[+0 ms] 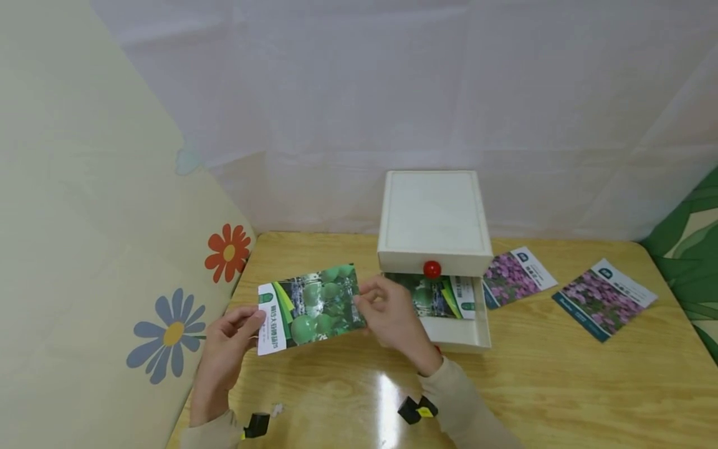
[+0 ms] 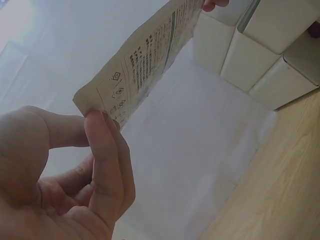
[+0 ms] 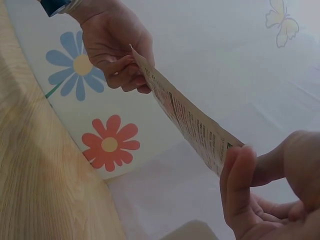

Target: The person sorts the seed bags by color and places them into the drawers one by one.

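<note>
A green-fruit packet (image 1: 320, 305) is being held above the bench (image 1: 533, 386) toward its left edge, its white end being pinched by the left hand (image 1: 223, 343), thumb and fingers clamped on it, its opposite end likewise by the right hand (image 1: 391, 313). A second green packet (image 1: 429, 296) is being contained by the open drawer (image 1: 454, 330) of a white box (image 1: 434, 212) near the back edge; two purple-flower packets (image 1: 606, 299) are being supported toward the back right corner.
</note>
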A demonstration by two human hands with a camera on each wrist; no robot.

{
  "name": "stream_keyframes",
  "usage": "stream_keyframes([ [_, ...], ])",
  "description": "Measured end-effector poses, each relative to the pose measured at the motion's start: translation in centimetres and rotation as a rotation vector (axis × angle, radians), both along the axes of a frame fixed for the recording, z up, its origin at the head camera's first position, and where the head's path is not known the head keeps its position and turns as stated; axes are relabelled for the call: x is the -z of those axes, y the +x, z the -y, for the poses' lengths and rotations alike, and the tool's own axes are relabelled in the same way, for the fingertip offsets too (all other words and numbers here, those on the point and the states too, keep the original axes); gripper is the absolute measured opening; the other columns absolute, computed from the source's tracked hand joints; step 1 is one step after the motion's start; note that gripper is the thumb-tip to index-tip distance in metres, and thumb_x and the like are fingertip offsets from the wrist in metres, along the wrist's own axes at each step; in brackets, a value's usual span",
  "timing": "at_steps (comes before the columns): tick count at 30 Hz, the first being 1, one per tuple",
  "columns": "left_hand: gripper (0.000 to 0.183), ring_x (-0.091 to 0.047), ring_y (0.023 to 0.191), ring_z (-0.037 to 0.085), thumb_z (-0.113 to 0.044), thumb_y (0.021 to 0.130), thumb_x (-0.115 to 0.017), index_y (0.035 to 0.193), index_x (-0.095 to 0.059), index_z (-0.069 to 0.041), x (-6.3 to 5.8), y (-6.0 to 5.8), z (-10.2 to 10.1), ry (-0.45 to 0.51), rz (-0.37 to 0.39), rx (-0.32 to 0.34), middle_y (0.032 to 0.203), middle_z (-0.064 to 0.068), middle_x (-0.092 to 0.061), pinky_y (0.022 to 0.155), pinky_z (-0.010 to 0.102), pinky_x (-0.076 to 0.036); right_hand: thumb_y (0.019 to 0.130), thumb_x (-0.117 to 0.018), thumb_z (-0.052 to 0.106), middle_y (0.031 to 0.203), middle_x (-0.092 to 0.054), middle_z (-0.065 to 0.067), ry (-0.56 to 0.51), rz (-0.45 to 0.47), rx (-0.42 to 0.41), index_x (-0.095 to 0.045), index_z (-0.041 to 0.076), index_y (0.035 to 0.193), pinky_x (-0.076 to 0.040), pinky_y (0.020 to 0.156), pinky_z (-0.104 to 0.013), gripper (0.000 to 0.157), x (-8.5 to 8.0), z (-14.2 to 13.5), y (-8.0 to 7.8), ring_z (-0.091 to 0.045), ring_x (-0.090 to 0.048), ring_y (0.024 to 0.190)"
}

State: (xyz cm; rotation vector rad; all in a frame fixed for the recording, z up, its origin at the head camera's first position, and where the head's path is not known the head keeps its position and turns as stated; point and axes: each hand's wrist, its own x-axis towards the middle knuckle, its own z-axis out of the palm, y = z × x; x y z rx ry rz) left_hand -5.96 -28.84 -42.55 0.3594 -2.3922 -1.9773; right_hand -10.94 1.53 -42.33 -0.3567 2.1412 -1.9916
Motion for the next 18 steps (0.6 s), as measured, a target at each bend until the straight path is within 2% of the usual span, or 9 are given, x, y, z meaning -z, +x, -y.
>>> stream_keyframes([
  [7,0.036,-0.068,0.076,0.014,-0.023,0.099,-0.064,0.119,-0.062,0.007,-0.3,-0.2,-1.0,-0.018,0.009,-0.01,0.094,-0.007,-0.071,0.066,0.027,-0.061,0.095,-0.068,0.012,0.093,-0.066,-0.014,-0.014,0.015,0.01,-0.064,0.009,0.109,-0.057,0.046,-0.039,0.015,0.0,-0.8,0.3,-0.029,-0.065,0.057],
  [12,0.034,-0.068,0.076,0.015,-0.021,0.099,-0.064,0.118,-0.063,0.007,-0.5,-0.3,-1.8,-0.032,0.004,-0.005,0.096,-0.006,-0.071,0.067,0.029,-0.061,0.094,-0.069,0.013,0.094,-0.067,-0.013,-0.014,0.019,0.038,-0.064,0.01,0.108,-0.059,0.049,-0.035,0.015,-0.1,-1.5,0.6,-0.029,-0.066,0.06],
  [18,0.034,-0.068,0.08,0.016,-0.023,0.099,-0.064,0.118,-0.064,0.005,-0.4,-0.5,-2.7,-0.055,0.01,0.009,0.1,-0.006,-0.069,0.069,0.028,-0.062,0.097,-0.066,0.014,0.098,-0.066,-0.014,-0.021,0.016,0.045,-0.064,0.009,0.11,-0.061,0.054,-0.037,0.015,0.1,-2.4,0.7,-0.03,-0.067,0.063],
])
